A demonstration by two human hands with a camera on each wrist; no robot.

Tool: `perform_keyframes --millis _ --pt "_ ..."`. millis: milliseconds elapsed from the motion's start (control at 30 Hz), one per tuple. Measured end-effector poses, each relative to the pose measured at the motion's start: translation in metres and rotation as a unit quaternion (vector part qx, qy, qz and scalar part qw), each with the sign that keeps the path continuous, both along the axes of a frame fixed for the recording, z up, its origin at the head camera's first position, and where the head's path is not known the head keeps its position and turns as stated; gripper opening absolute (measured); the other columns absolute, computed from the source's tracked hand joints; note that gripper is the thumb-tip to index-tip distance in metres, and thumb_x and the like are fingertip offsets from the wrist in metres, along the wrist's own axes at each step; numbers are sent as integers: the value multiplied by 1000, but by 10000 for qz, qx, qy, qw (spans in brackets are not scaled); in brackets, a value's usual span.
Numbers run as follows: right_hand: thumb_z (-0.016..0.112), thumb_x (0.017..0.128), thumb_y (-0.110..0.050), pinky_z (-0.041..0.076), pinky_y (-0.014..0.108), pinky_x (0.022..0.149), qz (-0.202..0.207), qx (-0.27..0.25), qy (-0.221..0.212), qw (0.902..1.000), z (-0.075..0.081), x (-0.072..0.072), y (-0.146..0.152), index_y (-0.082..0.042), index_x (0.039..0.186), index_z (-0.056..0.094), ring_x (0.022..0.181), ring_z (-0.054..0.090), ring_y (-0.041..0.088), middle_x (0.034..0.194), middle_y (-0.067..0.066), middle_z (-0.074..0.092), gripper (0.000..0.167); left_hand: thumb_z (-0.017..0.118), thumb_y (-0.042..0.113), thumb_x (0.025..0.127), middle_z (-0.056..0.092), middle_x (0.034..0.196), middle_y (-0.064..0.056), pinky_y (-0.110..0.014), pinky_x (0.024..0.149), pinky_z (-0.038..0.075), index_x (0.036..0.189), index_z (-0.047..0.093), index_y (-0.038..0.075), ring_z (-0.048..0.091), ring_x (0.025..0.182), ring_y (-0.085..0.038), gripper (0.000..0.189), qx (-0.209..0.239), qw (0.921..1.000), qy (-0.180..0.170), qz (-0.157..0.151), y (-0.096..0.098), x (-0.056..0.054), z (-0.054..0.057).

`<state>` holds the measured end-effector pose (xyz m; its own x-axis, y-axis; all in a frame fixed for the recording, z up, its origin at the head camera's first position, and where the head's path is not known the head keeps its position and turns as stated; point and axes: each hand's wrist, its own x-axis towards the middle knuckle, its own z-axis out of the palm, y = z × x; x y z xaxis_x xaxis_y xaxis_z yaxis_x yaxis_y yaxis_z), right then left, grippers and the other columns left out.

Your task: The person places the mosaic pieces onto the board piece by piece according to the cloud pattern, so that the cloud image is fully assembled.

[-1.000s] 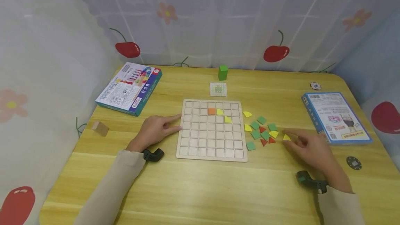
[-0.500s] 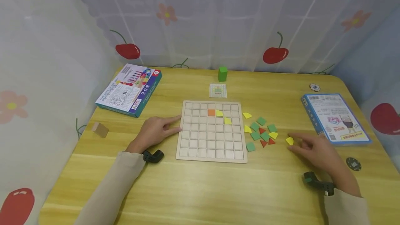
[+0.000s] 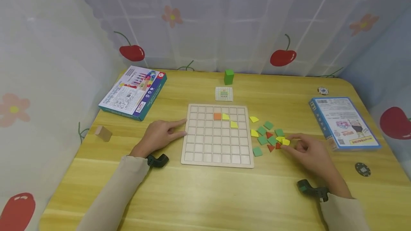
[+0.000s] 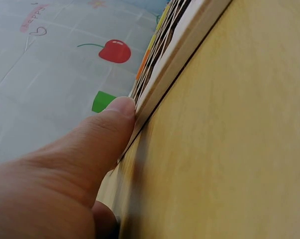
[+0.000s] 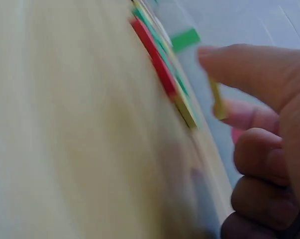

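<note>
A wooden grid board (image 3: 208, 145) lies mid-table, with an orange square (image 3: 217, 116) and two yellow pieces (image 3: 234, 124) in its upper cells. My left hand (image 3: 159, 134) touches the board's left edge with straight index finger and thumb; the left wrist view shows the thumb against its side. Between thumb and index finger my right hand (image 3: 309, 152) pinches a yellow quarter-circle tile (image 5: 218, 102), raised off the table in the right wrist view. It is over the right side of a loose group of green squares (image 3: 262, 140), red triangles (image 3: 271, 148) and yellow quarter-circles (image 3: 254, 119).
Behind the board lie a small pattern card (image 3: 224, 93) and an upright green block (image 3: 229, 77). A boxed set (image 3: 131, 92) and a wooden block (image 3: 103, 133) are at left. At right are a blue-edged box (image 3: 346, 122), a dark chip (image 3: 363, 169) and a light chip (image 3: 323, 91).
My right hand drew the yellow quarter-circle tile slightly right, then carried it back left over the loose tiles. My left hand has stayed at the board's edge.
</note>
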<state>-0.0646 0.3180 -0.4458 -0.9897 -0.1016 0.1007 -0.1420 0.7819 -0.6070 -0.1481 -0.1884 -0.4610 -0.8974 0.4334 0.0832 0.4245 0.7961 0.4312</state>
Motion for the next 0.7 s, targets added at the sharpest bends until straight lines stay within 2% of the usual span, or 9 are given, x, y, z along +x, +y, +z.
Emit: perform_keyframes --millis 33,333,533,700 --pt "80 91 -35 35 30 51 34 -30 29 10000 0 0 -6 -11 114 71 52 41 10 61 -4 46 35 65 58 95 38 55 10 -32 55 28 143 60 38 28 53 -8 52 5 10000 7 -5 0 0 0" --pt "83 88 -36 33 28 53 542 -164 233 9981 -1 -9 -59 -17 103 70 52 36 8 59 -9 38 28 65 58 95 41 56 9 -32 55 29 143 60 38 31 52 -9 52 54 10000 -3 -28 0 -1 0" --pt "82 87 -43 30 27 49 914 336 538 9938 3 -26 -88 -21 98 66 50 34 7 60 -10 39 30 64 59 95 40 56 9 -32 55 28 143 59 38 31 52 -9 53 13 10000 -29 -23 1 -2 1" --pt "80 88 -46 29 27 47 1196 472 582 9900 1 -43 -114 -21 101 68 50 35 8 60 -10 43 31 65 59 95 40 56 9 -32 54 28 143 60 38 30 52 -8 53 18 10000 -71 20 1 0 1"
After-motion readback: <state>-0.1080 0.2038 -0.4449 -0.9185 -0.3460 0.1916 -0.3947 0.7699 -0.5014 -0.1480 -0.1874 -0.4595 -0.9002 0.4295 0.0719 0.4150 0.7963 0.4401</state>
